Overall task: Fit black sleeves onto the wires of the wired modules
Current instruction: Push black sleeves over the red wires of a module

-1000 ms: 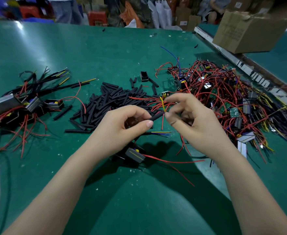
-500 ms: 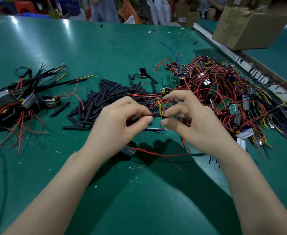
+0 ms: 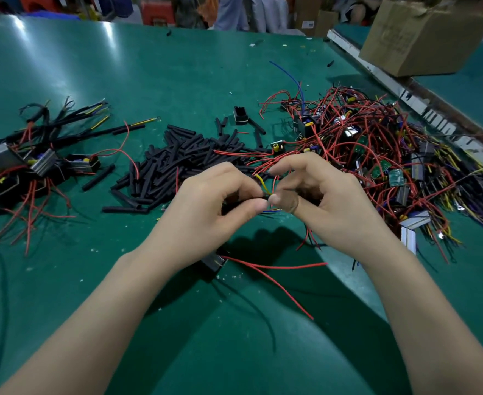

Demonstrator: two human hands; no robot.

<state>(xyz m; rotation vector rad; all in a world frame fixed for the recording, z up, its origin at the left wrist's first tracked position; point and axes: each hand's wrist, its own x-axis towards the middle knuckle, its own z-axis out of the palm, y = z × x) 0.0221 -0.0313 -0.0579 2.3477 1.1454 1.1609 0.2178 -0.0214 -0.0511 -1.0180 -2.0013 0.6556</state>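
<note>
Far left: sleeved modules [image 3: 39,163] heaped on green table [image 3: 177,69]. Centre: loose black sleeves [image 3: 183,161] in pile. Left hand [image 3: 208,203] pinches one black sleeve [image 3: 251,198], thumb against fingers. Right hand [image 3: 325,201] pinches thin wires [image 3: 264,185] at sleeve mouth. Module [image 3: 214,262] hangs below hands. Right: unsleeved tangle [image 3: 391,155]. Judgement: sleeve light, soft, crushable, so hold near open end; wires limp, so grip close to tips.

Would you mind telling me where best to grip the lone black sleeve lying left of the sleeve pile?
Probably pinch the lone black sleeve at its middle, from above, fingers across its width. It lies flat and diagonal on the green table, apart from the sleeve pile.
</note>
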